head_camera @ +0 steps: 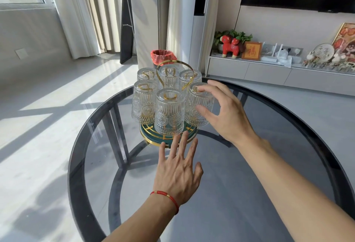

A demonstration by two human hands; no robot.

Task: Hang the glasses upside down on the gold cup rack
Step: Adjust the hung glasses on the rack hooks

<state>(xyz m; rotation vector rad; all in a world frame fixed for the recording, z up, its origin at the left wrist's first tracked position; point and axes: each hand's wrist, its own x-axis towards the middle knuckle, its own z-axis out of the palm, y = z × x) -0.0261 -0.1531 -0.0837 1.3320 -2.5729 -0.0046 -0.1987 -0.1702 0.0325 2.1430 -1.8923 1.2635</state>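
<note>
The gold cup rack (173, 63) with a green, gold-rimmed base (146, 133) stands on the round glass table. Several clear ribbed glasses hang upside down on its prongs, among them a front glass (170, 113) and a right-hand glass (199, 105). My right hand (228, 113) hovers beside the right-hand glass with fingers spread, its fingertips at the glass's top and side, not curled round it. My left hand (178, 170), wearing a red string bracelet, lies flat with straight fingers, its fingertips reaching the base's front edge.
The dark smoked-glass table (249, 184) has a thick black rim and dark legs beneath. Beyond it stand a red-lined bin (163, 57), a tall white unit and a low cabinet (269, 70) with ornaments. Sunlit tiled floor lies to the left.
</note>
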